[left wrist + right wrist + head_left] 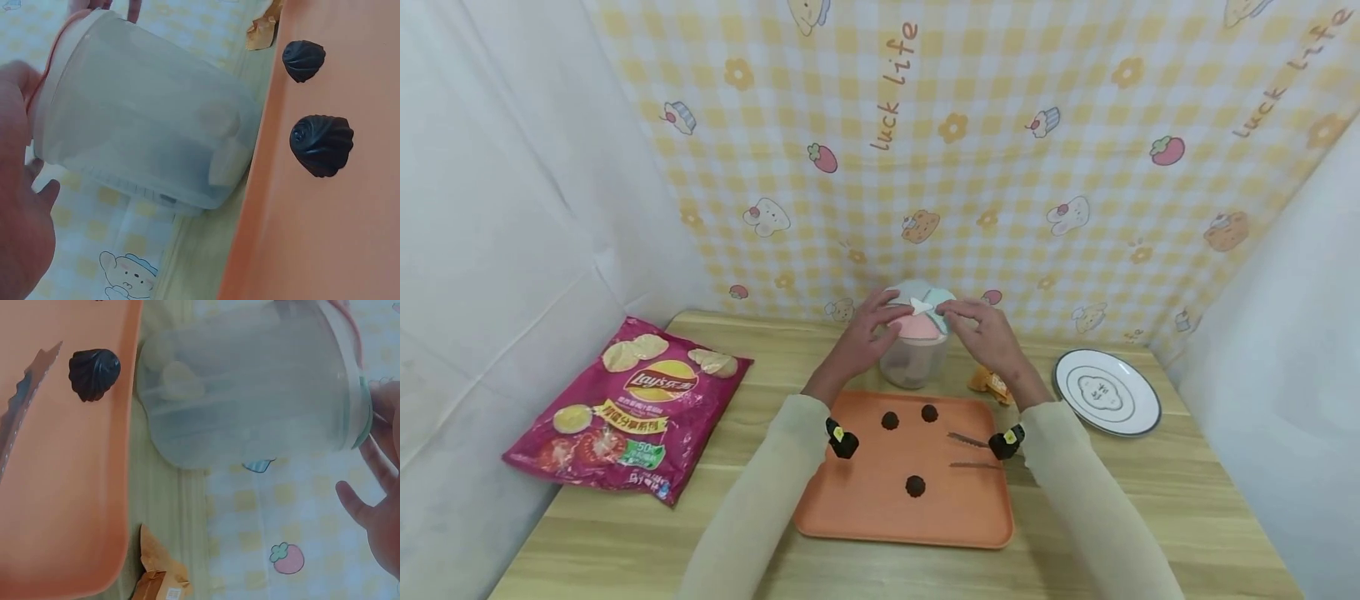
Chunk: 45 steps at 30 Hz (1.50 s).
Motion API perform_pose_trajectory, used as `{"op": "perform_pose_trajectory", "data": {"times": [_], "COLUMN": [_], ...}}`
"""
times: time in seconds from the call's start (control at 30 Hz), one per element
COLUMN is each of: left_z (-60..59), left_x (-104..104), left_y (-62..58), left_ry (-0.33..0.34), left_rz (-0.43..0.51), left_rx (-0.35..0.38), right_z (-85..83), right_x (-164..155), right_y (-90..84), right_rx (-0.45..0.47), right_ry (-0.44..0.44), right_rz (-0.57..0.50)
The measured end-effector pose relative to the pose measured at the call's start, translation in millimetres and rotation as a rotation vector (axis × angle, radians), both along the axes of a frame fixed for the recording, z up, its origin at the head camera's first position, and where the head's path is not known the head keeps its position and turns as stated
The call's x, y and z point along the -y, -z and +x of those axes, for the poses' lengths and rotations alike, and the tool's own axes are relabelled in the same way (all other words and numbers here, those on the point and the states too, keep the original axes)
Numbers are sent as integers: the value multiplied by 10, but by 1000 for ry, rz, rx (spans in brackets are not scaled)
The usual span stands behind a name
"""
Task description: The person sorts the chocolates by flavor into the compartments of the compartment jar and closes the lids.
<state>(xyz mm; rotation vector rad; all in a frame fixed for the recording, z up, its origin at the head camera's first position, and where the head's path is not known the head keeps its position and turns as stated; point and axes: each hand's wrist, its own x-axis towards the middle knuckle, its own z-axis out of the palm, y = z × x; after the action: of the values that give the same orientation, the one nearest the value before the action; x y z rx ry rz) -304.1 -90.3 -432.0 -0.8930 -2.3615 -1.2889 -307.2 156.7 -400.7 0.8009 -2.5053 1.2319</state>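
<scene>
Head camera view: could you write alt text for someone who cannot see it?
Two hands, left hand and right hand, hold the lid of a clear plastic container behind an orange tray bearing three dark chocolates. A chip bag lies left, a white plate right.

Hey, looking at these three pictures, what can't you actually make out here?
- Container contents: frosted walls blur them in both wrist views.
- Lid top: partly covered by left hand and right hand in the head view.
- Wrapper: print too small.
- Chip bag: small text unreadable.
</scene>
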Motion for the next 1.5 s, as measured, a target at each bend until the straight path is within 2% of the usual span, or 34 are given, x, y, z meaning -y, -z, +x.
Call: {"op": "perform_pose_trajectory", "data": {"times": [0.17,0.23,0.3,0.43,0.53,0.63,0.87,0.97,1.07,1.17,1.33,1.43,1.5], "left_z": [-11,-11,6,35,44,49,46,56,72,71,43,37,45], "left_x": [14,3,-17,-74,-101,-101,-73,-59,-43,-28,9,45,79], "left_y": [-55,-97,-147,-216,-236,-240,-225,-213,-207,-209,-219,-219,-225], "left_ry": [-112,-138,-159,-212,-245,-255,-237,-231,-191,-123,-68,-32,-4], "left_rz": [25,25,7,-67,-108,-121,-130,-147,-157,-138,-95,-96,-107], "left_rx": [-156,-177,-152,-57,-3,19,-25,-76,-146,-188,-187,-148,-94], "right_z": [31,37,40,49,43,47,78,83,82,91,107,117,116], "right_x": [27,31,32,42,48,46,29,16,-5,-22,-27,-33,-42], "right_y": [-25,-37,-56,-113,-119,-110,-108,-101,-84,-74,-64,-60,-52], "right_rx": [8,16,18,16,64,106,30,-22,-62,-63,-83,-125,-146], "right_ry": [12,-16,-50,-116,-120,-98,-72,-50,-17,1,-68,-123,-149], "right_rz": [-55,-46,-12,66,65,66,109,123,158,177,184,183,177]}}
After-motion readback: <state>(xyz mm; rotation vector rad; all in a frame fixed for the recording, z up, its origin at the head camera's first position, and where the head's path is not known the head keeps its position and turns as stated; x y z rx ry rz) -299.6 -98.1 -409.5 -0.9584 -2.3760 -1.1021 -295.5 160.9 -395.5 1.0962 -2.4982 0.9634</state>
